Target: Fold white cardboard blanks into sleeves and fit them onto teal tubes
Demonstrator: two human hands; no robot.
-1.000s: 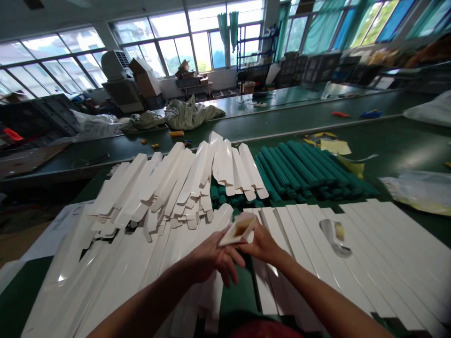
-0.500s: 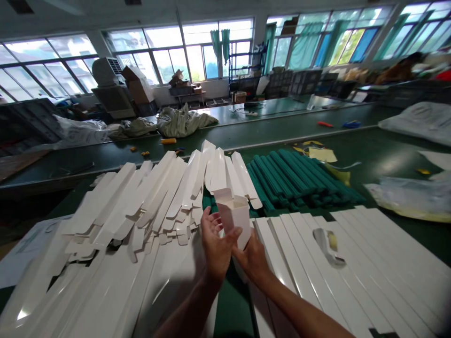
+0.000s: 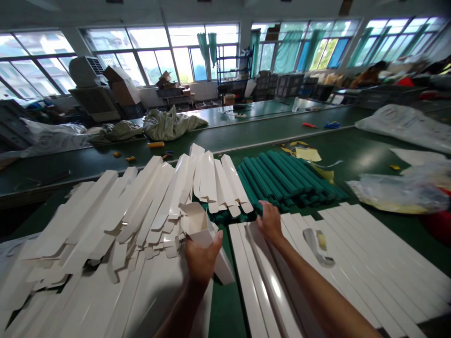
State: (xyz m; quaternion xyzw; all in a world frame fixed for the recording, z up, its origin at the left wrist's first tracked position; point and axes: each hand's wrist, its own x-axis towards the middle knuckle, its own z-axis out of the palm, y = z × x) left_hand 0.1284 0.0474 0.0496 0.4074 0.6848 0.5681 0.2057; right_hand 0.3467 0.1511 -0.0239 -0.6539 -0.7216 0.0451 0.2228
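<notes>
My left hand (image 3: 202,260) is wrapped round a long white carton (image 3: 198,223), its open end and raised flaps tilted up and away from me. The carton's lower end slants down to the right over the green table. My right hand (image 3: 271,223) reaches forward with bent fingers, apart from each other, at the near ends of a pile of dark green ribbed rods (image 3: 285,178). I see nothing held in it. Below that arm lie long closed-looking white boxes (image 3: 366,253) side by side. More white cartons with open flaps (image 3: 137,206) are heaped at the left.
A tape dispenser (image 3: 320,246) rests on the white boxes at the right. Clear plastic bags (image 3: 398,192) lie farther right. Beyond the rods are a yellow paper piece (image 3: 308,154) and a red-handled tool (image 3: 309,125). A crumpled sack (image 3: 172,124) sits on the far table.
My right hand has let go of the carton and moved right to the green rods. My left hand has carried the carton left and slightly down. The camera view has turned a little right.
</notes>
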